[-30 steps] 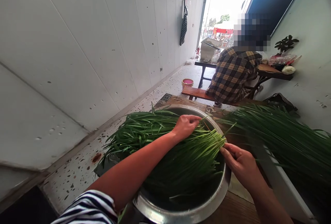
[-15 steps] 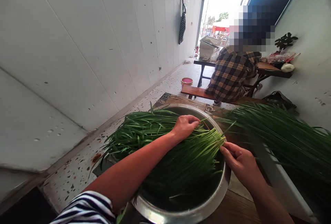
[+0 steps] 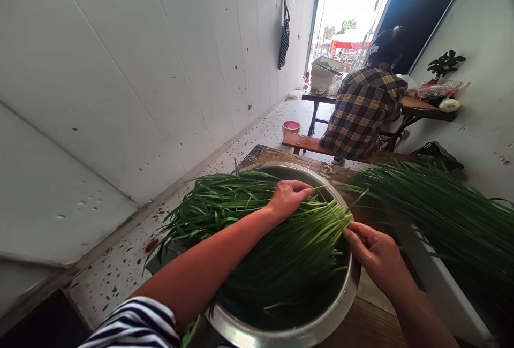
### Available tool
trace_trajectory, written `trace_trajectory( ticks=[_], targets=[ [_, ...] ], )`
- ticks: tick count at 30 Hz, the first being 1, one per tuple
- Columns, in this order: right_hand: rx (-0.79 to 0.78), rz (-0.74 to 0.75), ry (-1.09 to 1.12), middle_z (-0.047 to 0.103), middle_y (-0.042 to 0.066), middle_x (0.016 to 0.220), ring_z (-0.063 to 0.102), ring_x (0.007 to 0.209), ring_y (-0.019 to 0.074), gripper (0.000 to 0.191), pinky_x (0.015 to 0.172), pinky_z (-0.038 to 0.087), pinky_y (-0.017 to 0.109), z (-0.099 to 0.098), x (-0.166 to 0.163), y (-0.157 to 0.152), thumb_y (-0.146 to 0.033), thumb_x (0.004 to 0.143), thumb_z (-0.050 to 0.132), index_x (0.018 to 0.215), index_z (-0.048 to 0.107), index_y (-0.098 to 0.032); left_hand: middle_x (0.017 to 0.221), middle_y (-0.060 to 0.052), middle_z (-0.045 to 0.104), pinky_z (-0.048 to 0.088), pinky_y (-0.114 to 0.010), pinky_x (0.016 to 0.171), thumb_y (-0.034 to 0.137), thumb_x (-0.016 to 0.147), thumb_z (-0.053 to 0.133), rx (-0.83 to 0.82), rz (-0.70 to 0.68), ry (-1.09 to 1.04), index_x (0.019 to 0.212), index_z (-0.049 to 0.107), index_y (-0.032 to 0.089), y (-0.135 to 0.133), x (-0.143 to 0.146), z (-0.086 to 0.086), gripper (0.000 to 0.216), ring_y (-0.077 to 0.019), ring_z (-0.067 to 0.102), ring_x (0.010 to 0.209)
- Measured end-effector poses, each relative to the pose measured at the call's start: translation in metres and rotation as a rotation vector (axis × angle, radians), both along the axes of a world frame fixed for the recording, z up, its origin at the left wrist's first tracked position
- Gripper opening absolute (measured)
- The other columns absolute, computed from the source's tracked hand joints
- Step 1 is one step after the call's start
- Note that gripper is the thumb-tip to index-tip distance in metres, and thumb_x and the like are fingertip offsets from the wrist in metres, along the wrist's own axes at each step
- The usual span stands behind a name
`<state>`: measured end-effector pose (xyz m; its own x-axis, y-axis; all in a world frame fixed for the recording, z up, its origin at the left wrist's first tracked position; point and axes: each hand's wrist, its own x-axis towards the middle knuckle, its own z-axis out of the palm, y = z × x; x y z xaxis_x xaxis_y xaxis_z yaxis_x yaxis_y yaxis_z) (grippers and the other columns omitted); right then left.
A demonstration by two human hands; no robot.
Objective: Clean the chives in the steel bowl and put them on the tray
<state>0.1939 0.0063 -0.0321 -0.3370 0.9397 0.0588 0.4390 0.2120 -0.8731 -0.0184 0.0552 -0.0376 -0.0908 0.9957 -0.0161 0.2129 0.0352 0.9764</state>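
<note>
A thick bundle of green chives (image 3: 281, 241) lies across a large steel basin (image 3: 281, 332), cut ends pointing right, leaves hanging over the left rim. My left hand (image 3: 287, 198) rests curled on top of the bundle near its far side, fingers closed on several stalks. My right hand (image 3: 375, 257) sits at the cut ends, thumb and fingers pinched on a few stalk tips by the basin's right rim.
Another heap of chives (image 3: 433, 214) lies on the right, over a white edge. The basin stands on a wooden table (image 3: 361, 326). Ahead, a person in a plaid shirt (image 3: 361, 112) sits on a wooden bench (image 3: 305, 143) at a table. A pink bowl (image 3: 291, 127) is on the floor.
Both hands stay nearly where they were on the chives; the right hand shifts slightly at the cut ends. The person ahead leans a little.
</note>
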Motion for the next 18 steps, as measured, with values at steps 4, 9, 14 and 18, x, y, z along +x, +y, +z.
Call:
trace_trajectory(
  ticks=[4,9,14,18],
  targets=[
    [-0.009,0.002,-0.001,0.074,0.008,0.092,0.069,0.081,0.0229,0.037,0.070,0.054,0.026,-0.0014,0.0012,0.0002,-0.042,0.084,0.053,0.101,0.071,-0.014,0.073,-0.008,0.071,0.047,-0.024,0.068,0.028,0.073,0.064,-0.001,0.027,-0.012,0.090,0.073,0.007,-0.0005,0.0013,0.0017,0.029,-0.0144,0.062,0.068],
    [-0.018,-0.006,0.007,0.074,0.007,0.091,0.069,0.080,0.0230,0.037,0.069,0.054,0.027,-0.0012,0.0011,0.0006,-0.043,0.084,0.053,0.101,0.071,-0.015,0.072,-0.008,0.070,0.046,-0.024,0.066,0.028,0.073,0.064,0.010,0.026,-0.033,0.090,0.073,0.006,0.0002,0.0017,-0.0003,0.028,-0.0135,0.060,0.065],
    [0.010,-0.013,-0.017,0.075,0.007,0.090,0.070,0.079,0.0230,0.037,0.069,0.055,0.026,0.0023,0.0000,-0.0008,-0.042,0.084,0.052,0.099,0.072,-0.015,0.070,-0.007,0.070,0.045,-0.023,0.065,0.026,0.073,0.064,0.002,0.017,-0.057,0.092,0.073,0.007,0.0007,0.0013,-0.0008,0.028,-0.0120,0.058,0.063],
    [0.038,-0.022,-0.033,0.075,0.007,0.088,0.070,0.079,0.0233,0.038,0.068,0.055,0.027,0.0040,-0.0013,-0.0007,-0.043,0.085,0.051,0.097,0.072,-0.015,0.068,-0.006,0.069,0.044,-0.022,0.062,0.025,0.072,0.064,-0.013,0.016,-0.085,0.092,0.073,0.007,-0.0003,0.0011,0.0008,0.028,-0.0107,0.057,0.060]
  ],
)
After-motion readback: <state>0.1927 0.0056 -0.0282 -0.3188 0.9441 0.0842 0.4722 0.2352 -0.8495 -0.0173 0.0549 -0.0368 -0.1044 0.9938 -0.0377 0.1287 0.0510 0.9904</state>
